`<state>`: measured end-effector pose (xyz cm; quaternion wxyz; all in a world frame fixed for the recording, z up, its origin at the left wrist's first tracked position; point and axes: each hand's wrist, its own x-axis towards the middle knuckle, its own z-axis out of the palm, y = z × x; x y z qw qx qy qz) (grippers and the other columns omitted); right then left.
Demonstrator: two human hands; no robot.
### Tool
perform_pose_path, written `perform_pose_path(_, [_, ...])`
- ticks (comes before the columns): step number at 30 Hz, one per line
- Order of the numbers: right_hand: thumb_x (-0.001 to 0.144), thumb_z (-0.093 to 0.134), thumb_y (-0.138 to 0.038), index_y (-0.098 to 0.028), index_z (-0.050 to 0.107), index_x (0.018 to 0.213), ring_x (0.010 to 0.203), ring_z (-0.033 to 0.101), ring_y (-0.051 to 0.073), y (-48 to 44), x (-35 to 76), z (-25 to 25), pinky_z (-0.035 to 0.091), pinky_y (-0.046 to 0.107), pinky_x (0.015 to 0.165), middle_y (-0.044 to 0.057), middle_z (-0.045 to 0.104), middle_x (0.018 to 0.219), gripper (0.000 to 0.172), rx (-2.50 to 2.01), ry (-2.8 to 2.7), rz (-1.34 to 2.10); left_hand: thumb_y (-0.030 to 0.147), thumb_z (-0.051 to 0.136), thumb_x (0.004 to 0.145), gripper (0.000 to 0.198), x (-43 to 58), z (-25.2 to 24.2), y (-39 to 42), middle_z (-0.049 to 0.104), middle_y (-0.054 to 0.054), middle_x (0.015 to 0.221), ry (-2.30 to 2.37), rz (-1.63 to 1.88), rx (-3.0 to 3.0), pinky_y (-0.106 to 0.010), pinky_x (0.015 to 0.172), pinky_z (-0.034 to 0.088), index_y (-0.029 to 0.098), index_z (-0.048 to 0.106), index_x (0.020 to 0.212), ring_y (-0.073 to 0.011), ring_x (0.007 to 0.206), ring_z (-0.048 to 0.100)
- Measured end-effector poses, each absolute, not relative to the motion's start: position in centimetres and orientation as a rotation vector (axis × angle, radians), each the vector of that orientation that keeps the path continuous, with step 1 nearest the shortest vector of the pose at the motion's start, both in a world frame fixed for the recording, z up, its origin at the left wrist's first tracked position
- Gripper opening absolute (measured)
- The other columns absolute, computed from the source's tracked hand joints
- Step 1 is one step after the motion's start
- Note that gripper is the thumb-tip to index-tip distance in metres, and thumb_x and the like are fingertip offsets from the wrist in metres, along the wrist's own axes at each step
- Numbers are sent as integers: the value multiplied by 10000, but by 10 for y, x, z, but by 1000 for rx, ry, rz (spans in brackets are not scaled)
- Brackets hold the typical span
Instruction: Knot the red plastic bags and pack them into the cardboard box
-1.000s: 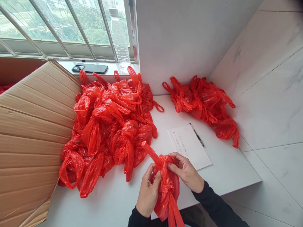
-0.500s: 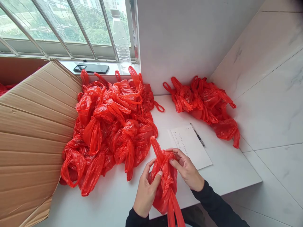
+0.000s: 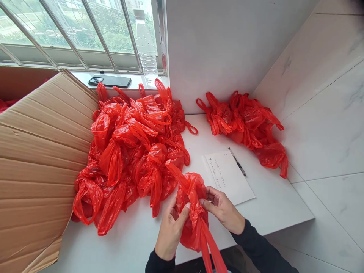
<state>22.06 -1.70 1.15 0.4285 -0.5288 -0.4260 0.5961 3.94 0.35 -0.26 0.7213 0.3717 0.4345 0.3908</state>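
Observation:
A knotted red plastic bag [image 3: 192, 223] is held between my two hands, just above the table's front edge. My left hand [image 3: 170, 229] grips its left side, thumb on the front and fingers partly hidden behind the plastic. On the right side, my right hand [image 3: 223, 208] pinches the bag near its knot. One loose handle points up and left, while two long ends hang down past the table edge. What the bag contains cannot be made out. Beyond my left hand lies a large heap of similar tied red bags [image 3: 136, 148].
A smaller pile of red bags [image 3: 247, 125] lies against the right wall. A notebook [image 3: 236, 185] with a pen [image 3: 237, 162] is on the white table [image 3: 278, 204]. At left stands a cardboard box [image 3: 42, 163]. The windowsill bears a phone [image 3: 110, 81] and a plastic bottle [image 3: 146, 49].
The bag has turned and shifted slightly left in my hands, its upper handle swinging further left. My right hand has moved down its side. The piles look unchanged.

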Motion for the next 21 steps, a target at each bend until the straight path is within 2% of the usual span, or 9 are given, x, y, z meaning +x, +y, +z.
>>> perform_pose_path(3, [872,676,-464,-202,645,1117,944,621,217,-15,220,13,495,378,905,76,679,1042,360,-1324,-1022,1463,385,716,803,587,38,-2,3,563,-106,1396,947,860,894,-408,1087,416,228,555,1345,-304,1324,480])
perform_pose_path(6, [878,666,-469,-214,614,1187,979,620,218,-15,221,14,494,381,924,78,668,1087,404,-1318,-1024,1494,385,718,801,573,36,-3,4,590,-119,1360,888,873,870,-412,1059,444,218,561,1326,-305,1257,541])
perform_pose_path(10, [844,714,-452,-225,578,1245,977,602,209,-18,222,13,522,355,859,74,654,1090,480,-1301,-1093,1577,378,736,790,562,35,-5,5,629,-127,1303,904,903,810,-388,1013,479,204,576,1301,-293,1188,592])
perform_pose_path(14, [850,718,-427,-201,612,1192,930,623,202,-19,220,10,518,376,883,78,674,1055,424,-1255,-1062,1595,426,737,779,564,35,-6,4,661,-135,1249,900,832,754,-369,907,533,175,604,1266,-307,1139,617])
perform_pose_path(17, [852,721,-413,-200,625,1174,950,638,215,-17,217,9,505,397,921,86,682,1074,398,-1238,-1011,1558,436,697,815,549,35,-7,3,622,-126,1317,946,846,796,-375,973,497,189,585,1292,-299,1214,572])
perform_pose_path(21, [908,648,-425,-210,620,1203,1017,633,223,-16,218,13,484,394,960,90,673,1111,366,-1234,-1024,1518,393,730,795,589,36,-5,3,552,-119,1404,986,882,873,-400,1072,424,210,541,1322,-302,1304,500])
